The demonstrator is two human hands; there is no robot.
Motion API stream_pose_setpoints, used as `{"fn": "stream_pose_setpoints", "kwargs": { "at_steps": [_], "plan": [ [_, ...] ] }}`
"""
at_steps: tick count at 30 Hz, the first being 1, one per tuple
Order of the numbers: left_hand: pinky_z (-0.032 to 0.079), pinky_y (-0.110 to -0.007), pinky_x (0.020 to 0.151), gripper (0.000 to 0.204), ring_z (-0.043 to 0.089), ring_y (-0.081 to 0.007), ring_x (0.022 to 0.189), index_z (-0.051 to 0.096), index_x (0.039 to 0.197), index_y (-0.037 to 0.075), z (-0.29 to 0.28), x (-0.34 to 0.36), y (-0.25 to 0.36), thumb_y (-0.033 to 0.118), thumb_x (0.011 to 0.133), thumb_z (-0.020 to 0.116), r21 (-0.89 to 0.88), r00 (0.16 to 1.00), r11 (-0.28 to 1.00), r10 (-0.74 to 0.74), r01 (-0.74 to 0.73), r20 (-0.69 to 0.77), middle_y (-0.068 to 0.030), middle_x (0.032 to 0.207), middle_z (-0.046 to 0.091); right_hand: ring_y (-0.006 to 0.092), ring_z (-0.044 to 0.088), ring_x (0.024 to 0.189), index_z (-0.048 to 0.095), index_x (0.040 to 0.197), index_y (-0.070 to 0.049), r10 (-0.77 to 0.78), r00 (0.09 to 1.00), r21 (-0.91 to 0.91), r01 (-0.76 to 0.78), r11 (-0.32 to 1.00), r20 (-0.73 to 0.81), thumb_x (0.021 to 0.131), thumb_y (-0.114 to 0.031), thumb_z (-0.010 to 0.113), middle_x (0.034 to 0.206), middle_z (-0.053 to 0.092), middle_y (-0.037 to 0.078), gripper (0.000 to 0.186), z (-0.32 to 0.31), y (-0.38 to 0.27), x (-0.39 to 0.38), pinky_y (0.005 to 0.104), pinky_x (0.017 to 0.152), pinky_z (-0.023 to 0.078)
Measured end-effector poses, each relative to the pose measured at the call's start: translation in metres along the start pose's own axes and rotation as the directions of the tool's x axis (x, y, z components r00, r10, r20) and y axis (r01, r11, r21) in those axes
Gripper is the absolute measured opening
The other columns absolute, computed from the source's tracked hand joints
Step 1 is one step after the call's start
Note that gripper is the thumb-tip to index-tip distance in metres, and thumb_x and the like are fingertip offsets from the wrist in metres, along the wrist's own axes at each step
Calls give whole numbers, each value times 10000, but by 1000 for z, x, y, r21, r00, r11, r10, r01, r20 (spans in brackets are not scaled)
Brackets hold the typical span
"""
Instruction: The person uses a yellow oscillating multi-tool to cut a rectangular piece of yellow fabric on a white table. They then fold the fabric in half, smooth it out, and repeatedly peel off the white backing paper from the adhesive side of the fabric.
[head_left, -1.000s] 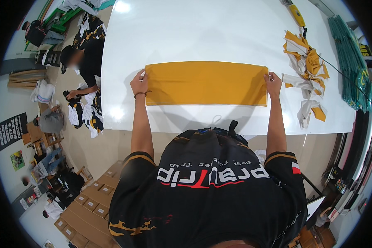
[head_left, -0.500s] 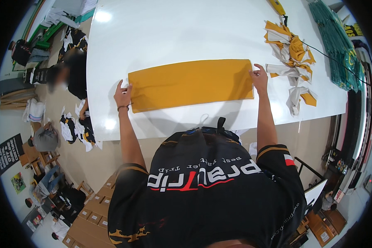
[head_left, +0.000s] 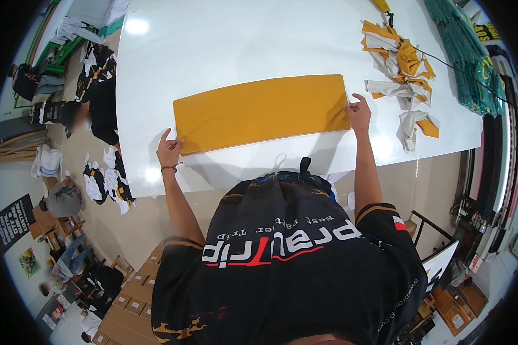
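A long mustard-yellow fabric panel (head_left: 262, 112), apparently a stack of aligned layers, lies flat on the white table in front of me. Its far edge curves gently. At its lower left corner rests my left hand (head_left: 170, 150), thumb against the edge and index finger spread away from it. My right hand (head_left: 358, 115) is at the right end, thumb touching the side edge and index finger raised apart. Neither hand has its fingers wrapped round the cloth; how the lower fingers lie is partly hidden.
Crumpled yellow and white fabric scraps (head_left: 406, 63) lie right of the panel. A yellow-handled tool (head_left: 381, 6) with a black cord stands beyond them. Stacked green bundles (head_left: 463, 57) line the table's right side. Another person (head_left: 103, 112) is at the left edge, near cloth pieces (head_left: 108, 181).
Both hands stay at the panel's ends, with my left hand slightly lower along its corner and my right hand lower along its side. The whole view has shifted a little.
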State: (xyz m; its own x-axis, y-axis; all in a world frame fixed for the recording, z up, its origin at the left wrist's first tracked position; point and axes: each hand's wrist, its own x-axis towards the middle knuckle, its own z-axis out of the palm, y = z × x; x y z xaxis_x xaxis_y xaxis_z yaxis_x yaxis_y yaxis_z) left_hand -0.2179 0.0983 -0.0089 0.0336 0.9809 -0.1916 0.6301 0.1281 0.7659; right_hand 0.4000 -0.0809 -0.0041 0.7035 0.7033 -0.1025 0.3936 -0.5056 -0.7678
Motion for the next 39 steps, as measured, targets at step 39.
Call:
{"fn": "stream_pose_setpoints", "kwargs": {
  "at_steps": [39],
  "plan": [
    [484, -409, 952, 318, 576, -285, 1115, 686, 1185, 100, 14, -1, -1, 232, 898, 730, 338, 946, 907, 303, -251, -111, -122, 1204, 606, 301, 672, 842, 717, 945, -65, -64, 749, -269, -155, 951, -659, 815, -206, 763, 865, 684, 133, 198, -83, 79, 14, 423, 767, 528]
  ]
}}
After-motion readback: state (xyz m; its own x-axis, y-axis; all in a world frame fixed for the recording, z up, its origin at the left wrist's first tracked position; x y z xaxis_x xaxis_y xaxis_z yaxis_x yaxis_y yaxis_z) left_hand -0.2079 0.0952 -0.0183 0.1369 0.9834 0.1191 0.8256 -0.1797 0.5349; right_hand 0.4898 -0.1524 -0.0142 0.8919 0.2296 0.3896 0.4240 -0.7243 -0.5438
